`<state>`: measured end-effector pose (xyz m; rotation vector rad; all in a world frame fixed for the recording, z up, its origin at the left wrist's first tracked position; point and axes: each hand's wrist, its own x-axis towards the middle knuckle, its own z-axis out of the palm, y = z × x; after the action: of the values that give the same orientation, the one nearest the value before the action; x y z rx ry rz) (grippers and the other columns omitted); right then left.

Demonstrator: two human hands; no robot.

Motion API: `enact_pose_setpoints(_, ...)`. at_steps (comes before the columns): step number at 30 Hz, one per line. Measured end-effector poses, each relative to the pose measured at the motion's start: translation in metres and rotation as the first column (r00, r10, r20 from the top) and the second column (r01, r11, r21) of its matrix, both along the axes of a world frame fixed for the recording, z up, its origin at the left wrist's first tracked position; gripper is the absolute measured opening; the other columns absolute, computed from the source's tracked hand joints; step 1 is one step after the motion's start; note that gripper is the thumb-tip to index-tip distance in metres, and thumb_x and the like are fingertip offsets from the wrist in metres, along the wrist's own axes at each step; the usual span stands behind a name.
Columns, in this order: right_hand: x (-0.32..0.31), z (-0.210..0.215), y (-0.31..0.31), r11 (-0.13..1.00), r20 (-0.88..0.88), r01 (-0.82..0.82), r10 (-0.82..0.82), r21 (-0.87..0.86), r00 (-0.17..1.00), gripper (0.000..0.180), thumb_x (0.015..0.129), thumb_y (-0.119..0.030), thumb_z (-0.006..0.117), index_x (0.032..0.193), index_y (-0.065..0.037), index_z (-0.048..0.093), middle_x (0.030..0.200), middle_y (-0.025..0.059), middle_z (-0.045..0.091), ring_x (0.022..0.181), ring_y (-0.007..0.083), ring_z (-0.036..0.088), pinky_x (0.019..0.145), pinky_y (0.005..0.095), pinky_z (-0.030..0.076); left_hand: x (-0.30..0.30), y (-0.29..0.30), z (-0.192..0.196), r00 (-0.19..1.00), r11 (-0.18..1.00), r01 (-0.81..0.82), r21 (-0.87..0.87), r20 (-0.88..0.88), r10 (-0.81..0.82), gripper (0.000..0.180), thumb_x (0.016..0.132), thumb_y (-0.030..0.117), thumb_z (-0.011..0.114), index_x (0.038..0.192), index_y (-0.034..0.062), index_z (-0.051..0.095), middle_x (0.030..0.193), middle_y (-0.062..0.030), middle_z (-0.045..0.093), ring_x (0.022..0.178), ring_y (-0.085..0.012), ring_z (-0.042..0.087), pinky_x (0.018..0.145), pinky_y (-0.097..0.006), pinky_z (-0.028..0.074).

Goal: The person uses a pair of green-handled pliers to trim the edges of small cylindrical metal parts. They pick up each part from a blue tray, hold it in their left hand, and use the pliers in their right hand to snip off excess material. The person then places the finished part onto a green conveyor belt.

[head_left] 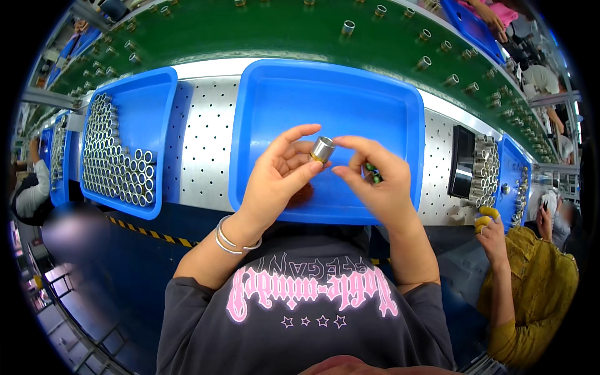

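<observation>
A short, shiny metal sleeve (323, 149) with a yellowish lower rim is pinched in my left hand (275, 172), above a large blue tray (262, 87). My right hand (389, 187) is close by on the other side, its index fingertip at or very near the sleeve's upper rim and its thumb apart from it. Curled fingers of that hand hold a small green-and-black object (373, 173), mostly hidden. Partly covered by my left hand, a reddish-brown thing (301, 197) shows in the tray; its kind is unclear.
To the left, a blue tray (169, 125) holds many upright metal sleeves. Beyond runs a green conveyor belt (250, 28) carrying scattered sleeves. A black rectangular object (461, 161) and more sleeves (486, 169) stand at right, near a co-worker's hand with yellow finger covers (486, 219).
</observation>
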<state>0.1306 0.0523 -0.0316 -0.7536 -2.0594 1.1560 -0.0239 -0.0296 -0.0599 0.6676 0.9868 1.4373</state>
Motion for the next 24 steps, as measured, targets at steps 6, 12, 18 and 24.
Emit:
enact_pose_setpoints(6, -0.001, -0.010, 0.005, 0.925, 0.093, -0.090, 0.060, 0.369, 0.994, 0.029, 0.059, 0.005, 0.062, 0.085, -0.009, 0.063, 0.069, 0.0041, 0.058, 0.057, 0.0196, 0.057, 0.048, 0.0274, 0.044, 0.004, -0.001, 0.001, 0.978, 0.999, 0.028, 0.038, -0.206, -0.020, 0.048, 0.083, -0.004, 0.057, 0.127, 0.0013, 0.040, 0.104, -0.0103, 0.057, 0.094, -0.0134, 0.058, 0.079, -0.022, 0.047)
enact_pose_setpoints(12, 0.000, -0.005, 0.012, 0.963, -0.049, -0.008, 0.021, 0.268, 0.999, 0.027, 0.062, 0.009, 0.063, 0.084, -0.007, 0.062, 0.072, 0.0060, 0.060, 0.059, 0.0179, 0.058, 0.049, 0.0263, 0.045, 0.002, -0.001, 0.003, 0.992, 0.996, 0.085, -0.024, -0.096, -0.087, 0.046, 0.083, 0.000, 0.058, 0.126, 0.0005, 0.041, 0.104, -0.0116, 0.058, 0.093, -0.0147, 0.059, 0.080, -0.023, 0.047)
enact_pose_setpoints(18, 0.008, 0.003, 0.007, 0.983, 0.061, -0.105, 0.097, 0.154, 0.993, 0.031, 0.061, 0.009, 0.064, 0.087, -0.007, 0.063, 0.073, 0.0050, 0.061, 0.059, 0.0186, 0.059, 0.049, 0.0263, 0.045, -0.001, 0.001, 0.005, 0.986, 0.990, 0.089, -0.114, 0.151, -0.071, 0.042, 0.085, 0.004, 0.057, 0.125, -0.0004, 0.042, 0.105, -0.0127, 0.058, 0.093, -0.0154, 0.059, 0.082, -0.025, 0.046)
enact_pose_setpoints(24, 0.005, -0.015, 0.008, 0.924, 0.074, -0.173, 0.157, 0.340, 0.985, 0.033, 0.058, 0.009, 0.063, 0.087, -0.006, 0.062, 0.072, 0.0042, 0.059, 0.060, 0.0197, 0.059, 0.049, 0.0264, 0.045, 0.001, 0.001, 0.000, 0.988, 0.993, 0.101, -0.059, 0.127, -0.093, 0.040, 0.086, 0.003, 0.056, 0.124, 0.0000, 0.043, 0.105, -0.0123, 0.058, 0.093, -0.0150, 0.058, 0.083, -0.025, 0.046)
